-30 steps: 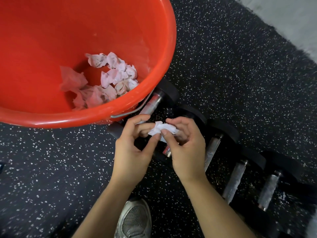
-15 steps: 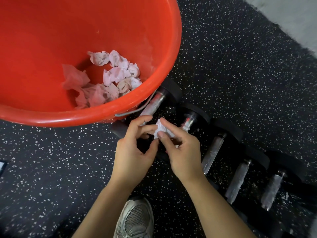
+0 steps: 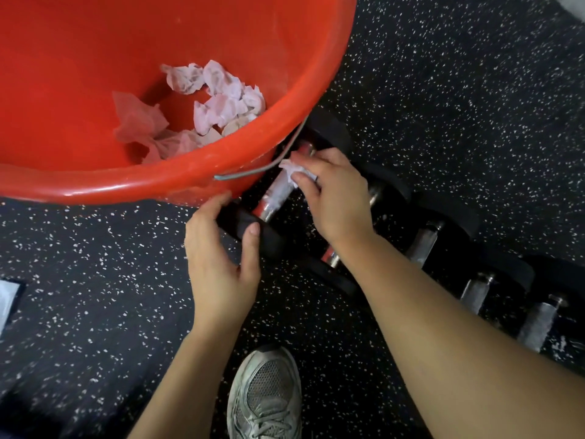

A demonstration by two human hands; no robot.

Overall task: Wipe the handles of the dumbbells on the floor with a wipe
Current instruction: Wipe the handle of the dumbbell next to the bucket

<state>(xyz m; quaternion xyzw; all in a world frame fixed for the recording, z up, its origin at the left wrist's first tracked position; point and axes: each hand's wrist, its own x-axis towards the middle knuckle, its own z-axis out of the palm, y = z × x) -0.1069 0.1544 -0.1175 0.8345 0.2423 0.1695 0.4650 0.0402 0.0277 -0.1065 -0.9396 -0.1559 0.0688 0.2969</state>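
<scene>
Five dumbbells [image 3: 424, 245]: rowed diagonally from frame centre to lower right on black speckled floor [image 3: 459, 90].
Right hand [image 3: 335, 194]: fingers pinched on crumpled white wipe [image 3: 292, 171], pressed against first dumbbell's handle [image 3: 277, 194].
Left hand [image 3: 218, 258]: half open, cupping that dumbbell's near black head [image 3: 253, 231].
Red bucket [image 3: 177, 185]: upper left, rim overhanging handle; wire bail just beside wipe.
Shoe [image 3: 264, 394]: bottom centre.
Open room: bare floor upper right.
</scene>
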